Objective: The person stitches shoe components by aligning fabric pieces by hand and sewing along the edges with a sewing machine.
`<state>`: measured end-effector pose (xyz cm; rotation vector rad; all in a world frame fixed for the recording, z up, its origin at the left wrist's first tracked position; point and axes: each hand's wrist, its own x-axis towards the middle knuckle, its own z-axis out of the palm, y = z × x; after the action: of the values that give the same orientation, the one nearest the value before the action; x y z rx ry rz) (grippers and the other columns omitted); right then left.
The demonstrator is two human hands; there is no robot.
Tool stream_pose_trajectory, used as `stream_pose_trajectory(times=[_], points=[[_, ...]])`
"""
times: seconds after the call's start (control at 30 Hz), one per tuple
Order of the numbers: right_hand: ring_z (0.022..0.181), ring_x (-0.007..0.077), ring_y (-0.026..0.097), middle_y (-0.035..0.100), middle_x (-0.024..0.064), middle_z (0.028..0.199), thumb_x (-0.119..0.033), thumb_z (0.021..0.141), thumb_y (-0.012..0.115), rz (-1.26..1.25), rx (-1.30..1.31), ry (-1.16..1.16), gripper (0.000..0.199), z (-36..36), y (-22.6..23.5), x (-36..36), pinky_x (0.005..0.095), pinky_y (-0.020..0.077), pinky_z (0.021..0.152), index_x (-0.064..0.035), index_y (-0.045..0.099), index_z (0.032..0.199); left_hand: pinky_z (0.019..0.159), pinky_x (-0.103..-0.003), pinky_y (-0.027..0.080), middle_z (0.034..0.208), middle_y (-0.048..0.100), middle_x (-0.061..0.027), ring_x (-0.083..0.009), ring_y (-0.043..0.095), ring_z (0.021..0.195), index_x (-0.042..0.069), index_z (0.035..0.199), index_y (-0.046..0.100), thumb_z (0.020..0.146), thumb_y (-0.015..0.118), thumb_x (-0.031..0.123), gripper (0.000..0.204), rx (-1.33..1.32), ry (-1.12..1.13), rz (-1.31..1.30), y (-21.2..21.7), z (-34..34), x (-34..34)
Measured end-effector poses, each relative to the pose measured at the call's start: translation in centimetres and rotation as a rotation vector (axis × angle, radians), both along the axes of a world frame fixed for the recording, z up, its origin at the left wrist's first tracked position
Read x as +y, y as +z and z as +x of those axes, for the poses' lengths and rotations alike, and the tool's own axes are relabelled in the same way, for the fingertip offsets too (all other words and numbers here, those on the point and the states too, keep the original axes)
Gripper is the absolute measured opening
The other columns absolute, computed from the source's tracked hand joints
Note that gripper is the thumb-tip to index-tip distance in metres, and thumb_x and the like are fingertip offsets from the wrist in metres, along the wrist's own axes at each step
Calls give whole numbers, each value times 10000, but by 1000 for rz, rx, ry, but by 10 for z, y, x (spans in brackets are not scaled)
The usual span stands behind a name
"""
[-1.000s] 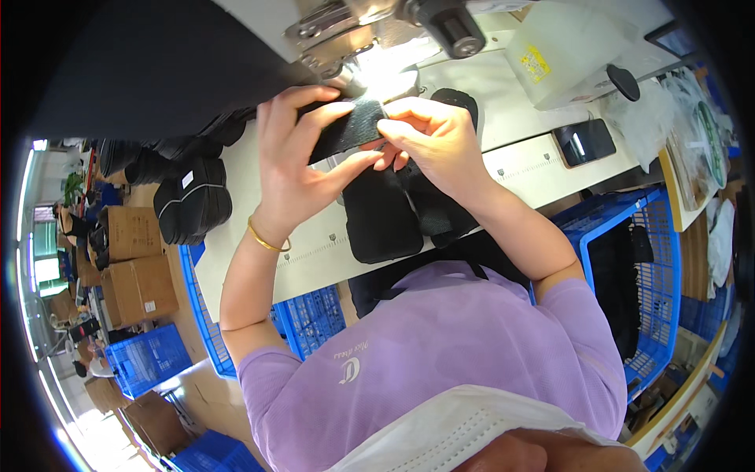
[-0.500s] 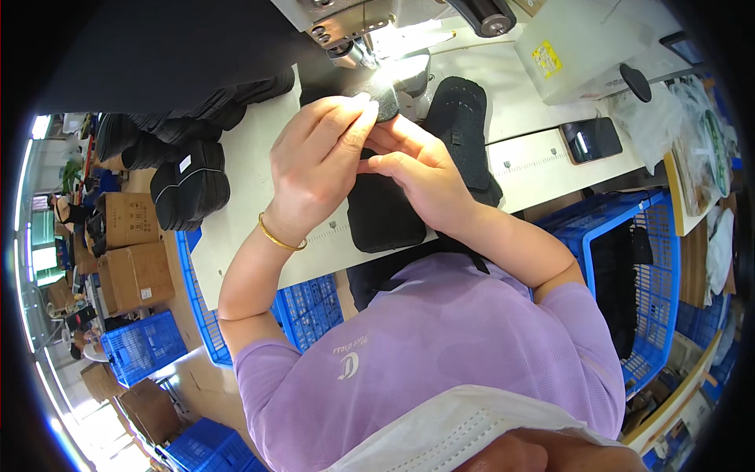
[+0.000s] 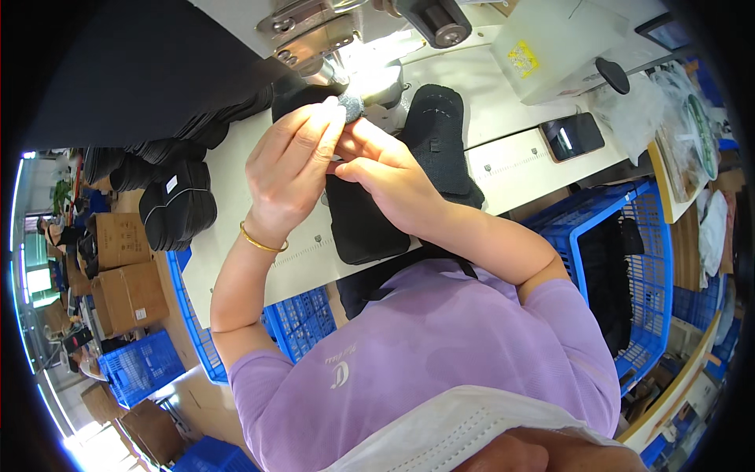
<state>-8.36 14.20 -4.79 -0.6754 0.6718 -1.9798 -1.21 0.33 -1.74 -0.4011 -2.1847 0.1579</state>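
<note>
A worker in a lilac shirt bends over a white counter [image 3: 236, 204] at a sewing machine [image 3: 330, 31], both hands raised together just in front of the lit needle area at the counter's far edge. The left hand [image 3: 291, 177], a gold bangle [image 3: 262, 241] on its wrist, arches over with fingers curled downward, its grip closed on a small dark fabric piece [image 3: 350, 105] pinched at the fingertips; the right hand [image 3: 385, 177] meets it from the other side, thumb and forefinger pressed in toward the same piece, though how much of it this hand actually clasps is hidden behind the left fingers. Holding the piece high and close under the lamp appears to let the worker line up its edge where the light is strongest. Beneath the hands, a black flat panel [image 3: 362, 224] lies across the counter's near edge, and a stitched black upper piece [image 3: 436, 134] rests just to the right of it, within easy reach. Stacks of black cut pieces [image 3: 177, 206] crowd the counter's left end, apparently staged as supply. A phone [image 3: 572, 136] lies toward the right end, and a blue crate [image 3: 629, 267] stands below the counter's right side.
</note>
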Motion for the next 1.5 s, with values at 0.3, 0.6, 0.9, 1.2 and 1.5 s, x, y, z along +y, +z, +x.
stream_pose_trajectory(times=[0.3, 0.6, 0.9, 1.2, 1.5], points=[[1332, 153, 420, 470, 90, 1421, 86, 851, 442, -19, 62, -41, 589, -8, -1, -8, 286, 348, 1079, 28, 376, 1433, 742, -348, 568, 974, 684, -122, -258, 671, 912, -46, 917, 690, 616, 649, 56, 321, 19, 34, -27, 4, -15, -6], [1361, 162, 404, 427, 98, 1482, 73, 888, 441, -24, 73, -51, 602, -7, -2, -8, 283, 360, 1079, 35, 339, 1480, 719, -346, 554, 961, 667, -107, -245, 645, 879, -29, 887, 664, 639, 658, 64, 265, 30, 83, -28, 1, -19, -3], [1328, 149, 418, 476, 89, 1425, 60, 864, 438, 16, 21, -46, 603, -6, 3, -3, 267, 358, 1048, 32, 358, 1461, 681, -334, 527, 929, 653, -80, -223, 610, 830, -2, 870, 658, 640, 653, 78, 244, 18, 147, -12, 3, -19, 5], [1366, 188, 408, 445, 114, 1468, 53, 900, 455, 46, 24, -64, 575, -6, -5, -2, 298, 367, 1069, 46, 354, 1466, 670, -333, 529, 945, 654, -91, -251, 633, 841, -10, 976, 663, 684, 667, -23, 292, -50, 133, 46, 6, -15, 5], [1102, 116, 561, 598, 104, 1206, -33, 938, 525, 140, 401, -208, 437, -4, 2, 9, 280, 479, 953, 59, 469, 1361, 731, -362, 500, 1013, 658, -87, -251, 619, 851, 13, 994, 716, 670, 674, -24, 329, -240, -10, 328, 29, 7, -12]])
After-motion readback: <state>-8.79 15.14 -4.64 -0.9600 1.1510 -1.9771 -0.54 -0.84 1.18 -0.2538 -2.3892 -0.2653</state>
